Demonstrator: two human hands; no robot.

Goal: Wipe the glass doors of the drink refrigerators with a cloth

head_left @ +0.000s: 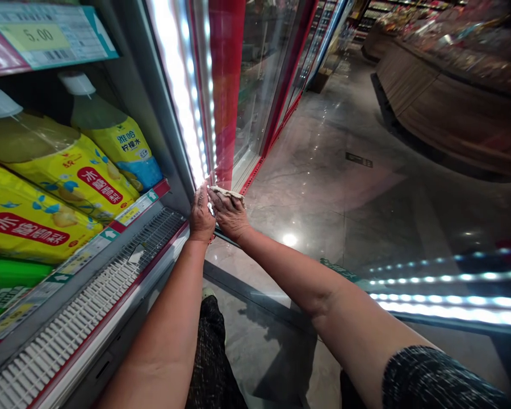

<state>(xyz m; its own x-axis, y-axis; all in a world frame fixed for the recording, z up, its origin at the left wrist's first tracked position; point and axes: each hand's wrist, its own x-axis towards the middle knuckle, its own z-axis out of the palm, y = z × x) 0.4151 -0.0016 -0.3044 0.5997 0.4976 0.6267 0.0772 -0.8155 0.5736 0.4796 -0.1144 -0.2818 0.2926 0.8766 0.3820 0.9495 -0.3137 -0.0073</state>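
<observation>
My right hand (229,215) presses a pale cloth (237,196) against the transparent door pane, close to the hinge-side corner of an open fridge. The cloth's folded edge sticks out above the fingers. Just to the left, my left hand (201,217) touches the lower end of the bright light strip (179,85), its fingers pointing up along the frame. Its fingertips are partly lost in the glare, and no object shows in it. Both hands are side by side, almost touching.
Yellow-labelled drink bottles (104,184) fill the shelf on the left, above a white vent grille (79,307). Red-framed fridge doors (276,122) continue ahead. A wooden display counter (443,113) stands at the right, across the shiny floor (306,187).
</observation>
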